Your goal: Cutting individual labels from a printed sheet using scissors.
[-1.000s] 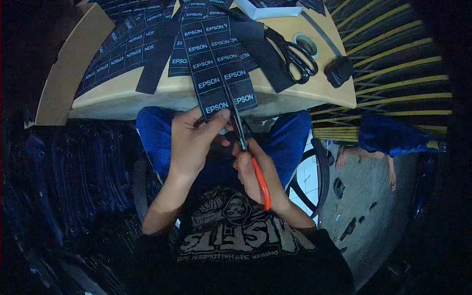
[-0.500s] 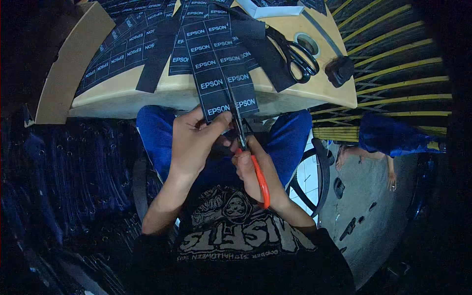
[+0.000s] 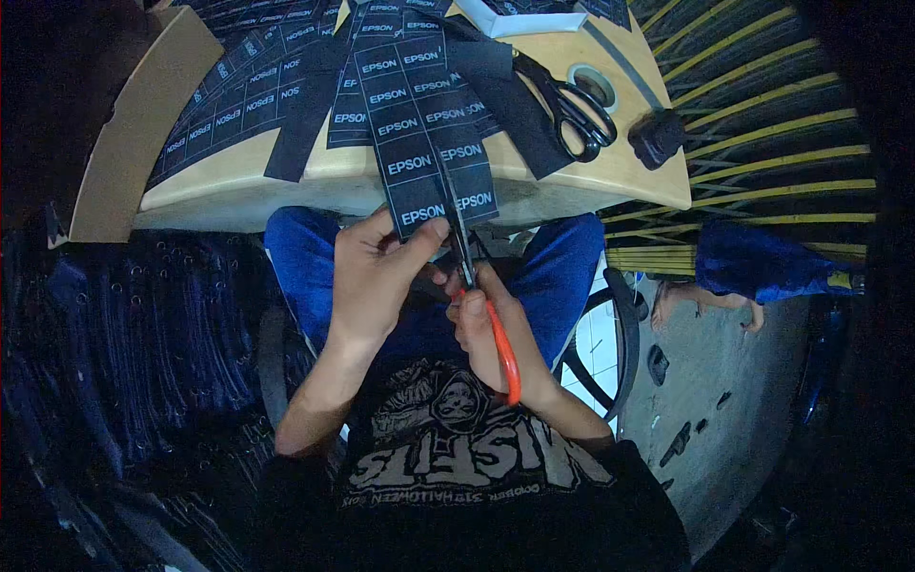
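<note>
My left hand (image 3: 376, 272) pinches the near end of a black label strip (image 3: 408, 164) printed with pale lettering in two columns. Its thumb lies on top, close to the bottom edge. The strip runs away from me over the table's near edge. In my right hand (image 3: 496, 329) are scissors with a red handle (image 3: 509, 357), my thumb and fingers around the grip. Their blades (image 3: 456, 214) point away from me and lie along the line between the two columns, where the strip is split at the near end. Part of the left fingers is hidden under the strip.
More black label sheets (image 3: 224, 119) cover the left of the wooden table (image 3: 610, 176). Black-handled scissors (image 3: 583, 124), a tape roll (image 3: 593, 86) and a dark block-shaped object (image 3: 658, 138) lie at the right. A cardboard piece (image 3: 143, 124) stands at the left edge. Another person's foot and hand show at far right.
My hands, the strip and the scissors have hardly moved. At the far right, the other person's hand has drawn up from where it hung lower.
</note>
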Demonstrator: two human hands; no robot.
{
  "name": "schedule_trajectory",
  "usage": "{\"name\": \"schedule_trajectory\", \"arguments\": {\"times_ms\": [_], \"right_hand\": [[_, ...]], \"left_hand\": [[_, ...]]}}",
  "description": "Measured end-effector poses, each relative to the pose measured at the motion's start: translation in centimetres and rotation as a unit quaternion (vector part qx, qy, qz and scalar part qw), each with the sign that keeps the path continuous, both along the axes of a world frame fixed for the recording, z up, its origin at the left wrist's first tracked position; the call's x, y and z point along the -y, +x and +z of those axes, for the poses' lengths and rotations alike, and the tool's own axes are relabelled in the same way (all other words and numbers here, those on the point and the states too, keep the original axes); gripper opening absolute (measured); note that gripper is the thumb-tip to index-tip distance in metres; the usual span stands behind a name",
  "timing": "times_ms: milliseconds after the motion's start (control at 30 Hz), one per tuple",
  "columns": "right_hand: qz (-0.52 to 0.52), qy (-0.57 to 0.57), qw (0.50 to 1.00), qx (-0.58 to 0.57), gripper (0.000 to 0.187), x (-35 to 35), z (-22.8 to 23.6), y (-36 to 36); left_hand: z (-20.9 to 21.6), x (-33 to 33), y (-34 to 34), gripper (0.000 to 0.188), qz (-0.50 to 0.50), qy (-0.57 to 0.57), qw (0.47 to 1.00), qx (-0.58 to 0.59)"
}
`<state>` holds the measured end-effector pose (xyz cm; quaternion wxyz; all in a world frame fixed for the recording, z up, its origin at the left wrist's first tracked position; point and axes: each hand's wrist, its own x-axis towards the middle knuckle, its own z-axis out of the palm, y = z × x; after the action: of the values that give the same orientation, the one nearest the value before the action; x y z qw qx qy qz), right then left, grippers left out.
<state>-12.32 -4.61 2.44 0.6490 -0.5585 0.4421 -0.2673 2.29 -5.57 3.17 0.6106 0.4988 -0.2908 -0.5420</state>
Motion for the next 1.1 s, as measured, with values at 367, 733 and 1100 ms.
{"name": "schedule_trajectory", "arguments": {"times_ms": [367, 733, 1100], "right_hand": [[-0.004, 0.024, 0.999, -0.026, 0.058, -0.20, 0.00, 0.14], [0.003, -0.010, 1.000, -0.028, 0.056, -0.23, 0.17, 0.24], [0.004, -0.033, 0.999, -0.036, 0.058, 0.00, 0.08, 0.71]], "left_hand": [[-0.01, 0.02, -0.13, 0.012, 0.012, 0.019, 1.000, -0.016], [-0.23, -0.27, -0.01, 0.012, 0.006, 0.020, 1.000, 0.008], [-0.40, -0.40, 0.25, 0.010, 0.012, -0.006, 0.999, 0.034]]}}
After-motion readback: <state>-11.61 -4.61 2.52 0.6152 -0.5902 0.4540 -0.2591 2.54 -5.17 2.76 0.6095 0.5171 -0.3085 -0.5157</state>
